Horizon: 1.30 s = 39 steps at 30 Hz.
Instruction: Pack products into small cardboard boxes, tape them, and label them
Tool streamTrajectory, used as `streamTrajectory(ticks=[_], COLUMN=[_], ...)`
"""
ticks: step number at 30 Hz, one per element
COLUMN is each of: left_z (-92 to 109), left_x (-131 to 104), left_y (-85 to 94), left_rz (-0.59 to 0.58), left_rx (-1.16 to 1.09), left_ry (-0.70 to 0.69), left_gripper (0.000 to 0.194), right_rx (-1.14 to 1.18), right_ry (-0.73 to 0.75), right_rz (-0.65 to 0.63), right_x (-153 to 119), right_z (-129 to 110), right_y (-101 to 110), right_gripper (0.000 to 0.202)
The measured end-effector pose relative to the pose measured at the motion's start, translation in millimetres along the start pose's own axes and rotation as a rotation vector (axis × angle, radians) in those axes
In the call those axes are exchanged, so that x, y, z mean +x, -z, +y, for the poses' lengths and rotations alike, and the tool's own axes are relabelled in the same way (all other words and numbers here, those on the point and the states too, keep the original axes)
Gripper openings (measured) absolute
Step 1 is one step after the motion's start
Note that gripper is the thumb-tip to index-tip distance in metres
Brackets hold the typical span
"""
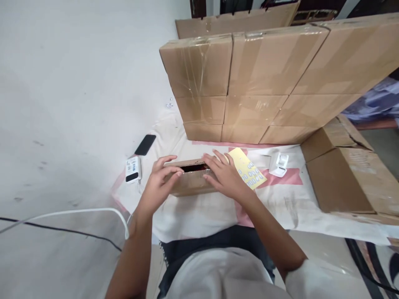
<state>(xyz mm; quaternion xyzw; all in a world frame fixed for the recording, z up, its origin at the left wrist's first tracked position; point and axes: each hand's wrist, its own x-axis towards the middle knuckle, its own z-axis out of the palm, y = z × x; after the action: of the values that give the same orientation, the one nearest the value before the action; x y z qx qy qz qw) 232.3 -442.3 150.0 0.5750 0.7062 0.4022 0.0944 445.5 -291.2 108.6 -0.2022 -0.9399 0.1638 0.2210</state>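
A small cardboard box [193, 182] stands on the cloth in front of me, with a dark, narrow opening along its top. At its left end, my left hand [163, 178] grips the top edge, thumb in front and fingers curled over the rim. My right hand [226, 176] lies over the right end, its fingers across the top edge and its thumb against the front side. What is inside the box is too dark to make out. Just right of the box, a yellow sticker sheet [249, 168] with rows of small pale labels is partly behind my right hand.
Taped cardboard cartons [258, 79] form a wall behind. An open carton [339, 178] lies at the right. A small open white case [279, 164] sits on the cloth [193, 220]. Leftward are a black phone [145, 145], a white device [133, 168] and a white cable [93, 210].
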Motion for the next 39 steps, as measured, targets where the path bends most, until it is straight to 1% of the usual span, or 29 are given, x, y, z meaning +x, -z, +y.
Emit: streamTrajectory(ticks=[2,4,5,7,11,13,16,17,18,20,23,25,26,27,29,31,32,33,35,37,39], left_z=[-16,-26,-30,-38,-53,-60,-67,-69,-71,-74,-77,-79,-79,-79,-78,-76,-75,-74,-73,-72,-71], left_x=[19,34,40,48,55,57,60,61,62,63,60,57,56,55,53,51,51,51,51,50,50], left_y=[6.9,6.1,3.9,-2.0,-10.7,-11.5,-11.1,-11.6,-12.7,-17.2,-26.9,-32.1,-33.7,-34.5,-34.7,-34.0,-33.8,-33.7,-34.2,-34.9,-35.4], left_rz=[-0.169,-0.306,-0.353,-0.419,-0.511,-0.520,-0.538,-0.551,-0.559,-0.535,-0.418,-0.364,-0.344,-0.327,-0.305,-0.302,-0.304,-0.305,-0.303,-0.296,-0.291], left_rx=[0.002,0.023,0.039,0.072,0.150,0.202,0.232,0.210,0.177,0.111,0.104,0.125,0.136,0.148,0.176,0.209,0.227,0.246,0.281,0.297,0.301], left_ry=[0.043,0.059,0.057,0.046,0.047,0.048,0.079,0.093,0.106,0.119,0.132,0.117,0.106,0.095,0.085,0.083,0.079,0.071,0.054,0.050,0.052], left_gripper=[0.022,0.022,0.022,0.022,0.031,0.042,0.079,0.084,0.081,0.066,0.052,0.047,0.044,0.042,0.041,0.042,0.043,0.044,0.045,0.046,0.047], right_rx=[-0.019,-0.014,-0.010,-0.008,0.004,0.016,0.031,0.034,0.037,0.047,0.077,0.132,0.174,0.208,0.217,0.141,0.096,0.054,-0.018,-0.086,-0.143], right_ry=[-0.035,-0.082,-0.098,-0.117,-0.129,-0.127,-0.122,-0.119,-0.118,-0.129,-0.152,-0.146,-0.152,-0.192,-0.358,-0.550,-0.602,-0.623,-0.616,-0.583,-0.539], right_rz=[-0.111,-0.145,-0.144,-0.132,-0.115,-0.107,-0.092,-0.085,-0.079,-0.063,-0.012,0.071,0.128,0.185,0.269,0.290,0.279,0.258,0.183,0.079,-0.024], right_x=[7,9,9,7,7,7,7,6,6,5,5,4,2,-2,-14,-33,-43,-53,-71,-81,-82], right_z=[-5,-7,-8,-7,-6,-7,-6,-6,-6,-7,-9,-7,-3,4,26,57,72,87,110,122,128], right_y=[-10,-20,-24,-29,-31,-31,-31,-32,-33,-35,-44,-53,-57,-60,-63,-58,-53,-48,-40,-36,-35], right_gripper=[0.053,0.054,0.056,0.058,0.060,0.060,0.060,0.060,0.060,0.059,0.056,0.055,0.053,0.050,0.049,0.058,0.059,0.056,0.047,0.041,0.037])
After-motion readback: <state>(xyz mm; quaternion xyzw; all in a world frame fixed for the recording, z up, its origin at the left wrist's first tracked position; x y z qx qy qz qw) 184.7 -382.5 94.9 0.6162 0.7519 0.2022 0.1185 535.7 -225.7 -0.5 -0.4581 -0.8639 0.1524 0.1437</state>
